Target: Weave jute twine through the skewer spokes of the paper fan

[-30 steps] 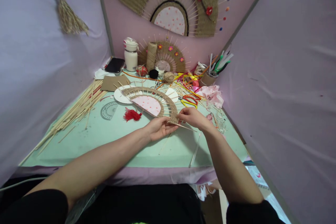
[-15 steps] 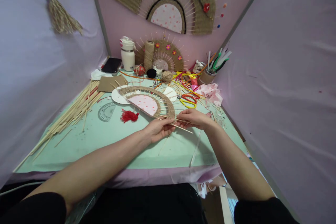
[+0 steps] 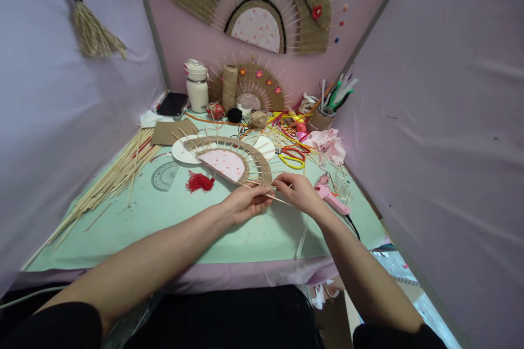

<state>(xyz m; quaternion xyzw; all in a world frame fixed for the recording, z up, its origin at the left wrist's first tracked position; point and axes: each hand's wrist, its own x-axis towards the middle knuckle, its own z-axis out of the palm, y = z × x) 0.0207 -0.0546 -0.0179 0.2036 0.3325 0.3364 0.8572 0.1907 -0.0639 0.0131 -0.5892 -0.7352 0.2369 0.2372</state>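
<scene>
A half-round fan (image 3: 224,163) of thin sticks, woven with brown twine and with a pink-dotted white centre, lies tilted over the table. My left hand (image 3: 249,203) is closed on its lower right end, thumb on top and fingers beneath. At that same corner my right hand (image 3: 295,190) pinches close to the woven band; whether its fingertips hold twine or a stick end is too small to tell. Bare stick ends (image 3: 280,200) run out under my right hand. Below the fan's straight edge lies a red tassel (image 3: 200,181).
Long thin sticks (image 3: 108,180) are piled at the left beside a clear protractor (image 3: 165,176). Scissors (image 3: 292,157) and a pink glue gun (image 3: 333,199) lie to the right. Behind stand a white bottle (image 3: 197,87), a twine roll (image 3: 230,89) and a tool cup (image 3: 321,119).
My right hand has moved slightly left and in toward the fan's corner, its fingers more curled. The pink glue gun, hidden behind my right arm before, now shows. My left hand keeps its hold.
</scene>
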